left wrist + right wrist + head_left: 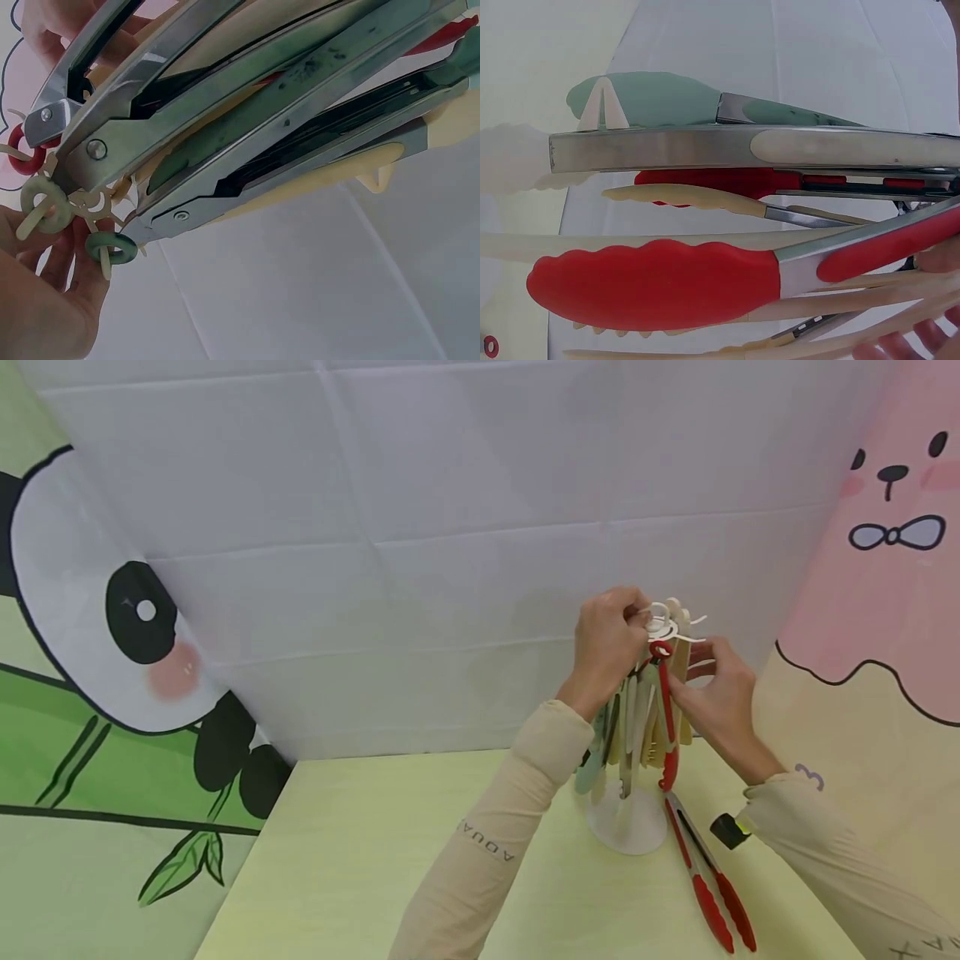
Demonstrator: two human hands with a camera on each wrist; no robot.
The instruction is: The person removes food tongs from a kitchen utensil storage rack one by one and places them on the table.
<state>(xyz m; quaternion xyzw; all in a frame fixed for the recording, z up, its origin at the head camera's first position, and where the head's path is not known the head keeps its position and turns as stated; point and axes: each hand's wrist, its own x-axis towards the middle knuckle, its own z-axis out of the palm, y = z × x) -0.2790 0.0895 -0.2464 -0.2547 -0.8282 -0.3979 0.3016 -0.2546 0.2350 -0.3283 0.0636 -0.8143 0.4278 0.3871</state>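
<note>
A white utensil rack (627, 832) stands on the table with tongs and other kitchen tools hanging from its hooks. My left hand (606, 639) grips the rack's top ring beside the hooks. With its thumb and fingers, my right hand (718, 697) holds hanging red tongs (656, 285) near their upper end; their red loop (26, 148) is around a hook. Green tongs (300, 82) and beige tools (682, 196) hang close by. In the right wrist view only some fingertips (930, 334) show at the right edge.
A second pair of red tongs (708, 877) lies spread on the table in front of the rack. Near the right sleeve sits a small black object (729, 831). A white cloth backdrop (375, 610) rises behind the table (360, 852).
</note>
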